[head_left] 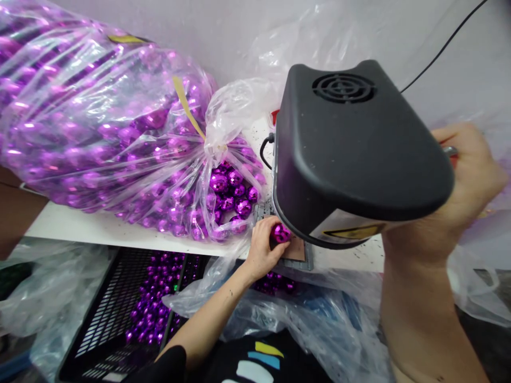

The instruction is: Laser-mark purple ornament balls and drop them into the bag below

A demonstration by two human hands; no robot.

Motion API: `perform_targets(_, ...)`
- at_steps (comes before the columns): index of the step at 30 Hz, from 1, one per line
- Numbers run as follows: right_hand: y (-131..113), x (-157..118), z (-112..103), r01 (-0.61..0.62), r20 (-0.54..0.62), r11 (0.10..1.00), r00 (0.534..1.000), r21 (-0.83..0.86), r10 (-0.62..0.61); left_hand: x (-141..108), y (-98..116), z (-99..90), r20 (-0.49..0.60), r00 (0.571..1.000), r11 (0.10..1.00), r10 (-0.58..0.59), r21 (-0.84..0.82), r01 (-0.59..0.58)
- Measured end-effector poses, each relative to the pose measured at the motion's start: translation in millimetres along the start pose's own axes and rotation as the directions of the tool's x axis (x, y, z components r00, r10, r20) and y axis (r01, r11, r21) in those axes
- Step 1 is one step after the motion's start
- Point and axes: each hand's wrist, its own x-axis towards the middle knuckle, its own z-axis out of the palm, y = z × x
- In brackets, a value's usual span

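The head camera looks forward and steeply down from above the wearer's own shirt (pixel 259 356), which shows at the bottom edge, across the bench (pixel 59 226) to the wall (pixel 171 21) behind it. The machine (pixel 359 154) looms close to the lens right of centre, seen from above and hiding part of the bench, with the right hand (pixel 471 186) large beside it and the left hand (pixel 265 247) farther off, small near the middle. The upper left takes in a bag (pixel 99 127), cut by the frame, above a crate (pixel 96 314) viewed into its open top.
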Motion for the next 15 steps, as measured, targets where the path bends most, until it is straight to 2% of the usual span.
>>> perform_targets(4, 3.2, -0.3, 0.3, 0.009, -0.017, 1.0, 1.0, 0.005, -0.009, 0.2, -1.7, 6.7, -0.013, 0.998, 0.993, -0.056, -0.104, 0.054)
perform_targets(7, 3.5, -0.3, -0.2, 0.001, -0.015, 1.0, 1.0, -0.013, -0.001, -0.3, 1.2, 9.3, -0.024, 0.998, 0.996, -0.058, -0.073, 0.056)
perform_targets(11, 1.4, 1.0, -1.7, -0.015, 0.006, 1.0, 1.0, -0.006, 0.015, 0.8, 7.7, 6.1, 0.025, 0.999, 0.999, -0.044, 0.023, 0.044)
perform_targets(15, -3.7, -1.1, -3.9, -0.002, 0.011, 1.0, 1.0, -0.022, 0.002, 1.4, 5.8, 5.0, 0.04, 0.999, 1.0, -0.03, 0.006, 0.029)
